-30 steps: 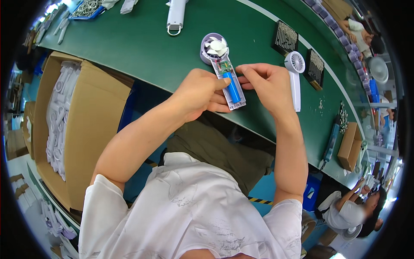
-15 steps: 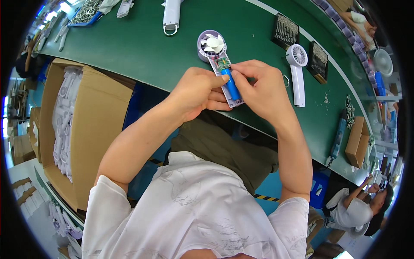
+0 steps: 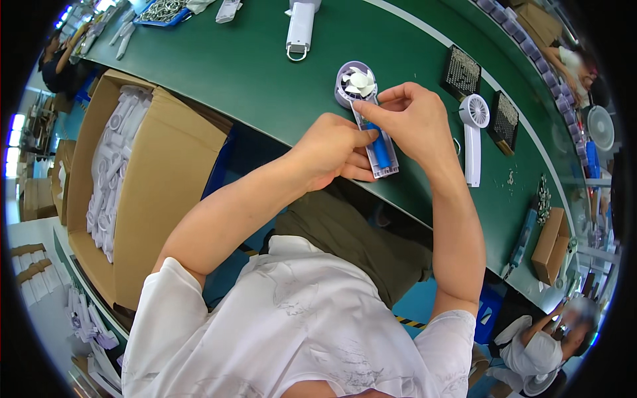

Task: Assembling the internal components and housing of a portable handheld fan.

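Note:
An opened handheld fan [image 3: 391, 166] lies in my hands at the table's near edge. White blades [image 3: 358, 82] sit in its round purple-grey head, and a blue cylindrical battery [image 3: 381, 152] lies in the handle shell. My left hand [image 3: 342, 149] grips the handle, thumb on the battery and fingers underneath. At the neck, just below the blades, is my right hand [image 3: 411, 123], its fingers closed and the thumb tip against the fan. Whatever its fingertips pinch is too small to make out. The right hand covers most of the circuit board.
An assembled white fan [image 3: 472, 142] lies right of my hands, beside two black trays [image 3: 463, 71] of small parts. Another fan [image 3: 300, 30] lies farther off. A cardboard box [image 3: 166, 192] of white fan parts stands left. At right are an electric screwdriver [image 3: 523, 237] and a small carton [image 3: 551, 247].
My right hand has shifted from beside the circuit board up to the fan's neck, now covering the board. My left hand still grips the handle. The whole view has shifted a little.

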A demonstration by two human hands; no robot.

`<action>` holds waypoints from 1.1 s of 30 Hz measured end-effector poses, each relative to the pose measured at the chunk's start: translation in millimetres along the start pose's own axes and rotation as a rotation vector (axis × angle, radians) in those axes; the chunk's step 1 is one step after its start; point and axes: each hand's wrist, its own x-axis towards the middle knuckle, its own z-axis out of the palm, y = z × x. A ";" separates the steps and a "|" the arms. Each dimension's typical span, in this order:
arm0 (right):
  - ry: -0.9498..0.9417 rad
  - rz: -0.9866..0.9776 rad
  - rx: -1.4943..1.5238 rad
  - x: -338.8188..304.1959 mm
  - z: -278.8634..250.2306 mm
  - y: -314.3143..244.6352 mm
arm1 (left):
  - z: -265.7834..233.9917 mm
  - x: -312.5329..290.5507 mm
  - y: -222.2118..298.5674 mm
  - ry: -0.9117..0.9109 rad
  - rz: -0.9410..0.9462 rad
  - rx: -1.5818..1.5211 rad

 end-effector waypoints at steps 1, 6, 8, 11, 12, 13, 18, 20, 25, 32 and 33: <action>0.002 0.012 -0.016 0.9 0.5 -0.9 | -0.2 -0.3 0.2 -0.004 -0.007 0.005; -0.003 0.019 -0.034 0.9 1.7 -6.6 | -1.0 -0.2 -1.6 -0.001 0.005 -0.016; 0.001 0.010 -0.050 1.7 2.9 -6.8 | -1.0 -0.4 -1.4 0.000 0.012 -0.023; 0.005 0.027 -0.012 4.8 6.1 -3.1 | -1.3 -0.7 -0.8 0.003 0.008 -0.028; 0.007 0.042 0.010 6.8 6.9 0.0 | -1.6 -0.2 -0.9 -0.001 0.008 -0.026; 0.009 0.059 0.031 8.3 6.7 2.7 | -1.2 -0.2 -1.2 -0.007 0.006 -0.023; -0.045 0.123 0.183 12.2 3.8 4.2 | 4.7 -3.3 2.8 0.024 0.005 0.001; -0.069 0.132 0.212 13.7 3.6 4.1 | 4.4 -3.0 2.7 0.031 0.003 0.002; -0.136 0.147 0.182 13.3 3.0 -1.8 | -0.6 -1.8 -0.6 0.018 0.006 -0.023; -0.021 -0.258 0.051 0.1 -18.0 18.2 | 4.2 4.3 -3.3 0.025 -0.008 -0.034; -0.022 -0.395 0.008 0.7 -17.3 18.7 | 2.6 3.4 -2.9 0.026 -0.004 -0.041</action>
